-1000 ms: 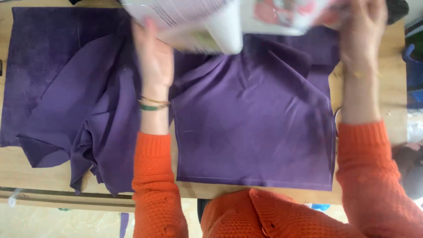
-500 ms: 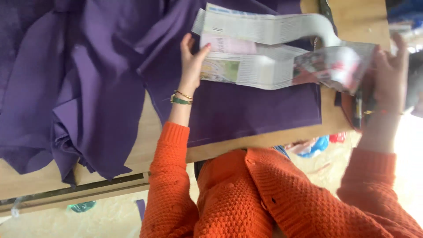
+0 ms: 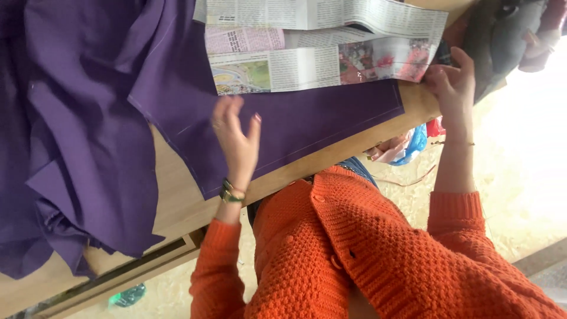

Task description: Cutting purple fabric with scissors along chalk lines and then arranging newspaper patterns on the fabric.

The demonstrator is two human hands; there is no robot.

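Observation:
A folded newspaper pattern (image 3: 313, 50) lies spread on a flat piece of purple cloth (image 3: 307, 118) on a wooden table (image 3: 177, 195). My right hand (image 3: 452, 80) pinches the paper's right end near the table edge. My left hand (image 3: 236, 139) hovers just below the paper over the cloth, fingers apart and holding nothing. I wear an orange knitted cardigan (image 3: 366, 254) and a green bracelet (image 3: 231, 192) on the left wrist.
A heap of crumpled purple cloth (image 3: 82, 136) covers the table's left side. A grey bundle (image 3: 502, 35) sits at the top right. Coloured plastic scraps (image 3: 413, 142) lie on the floor below the table edge.
The newspaper was held up in both hands, then laid down flat on the cloth. My left hand has let go of it and drawn back; the view has tilted.

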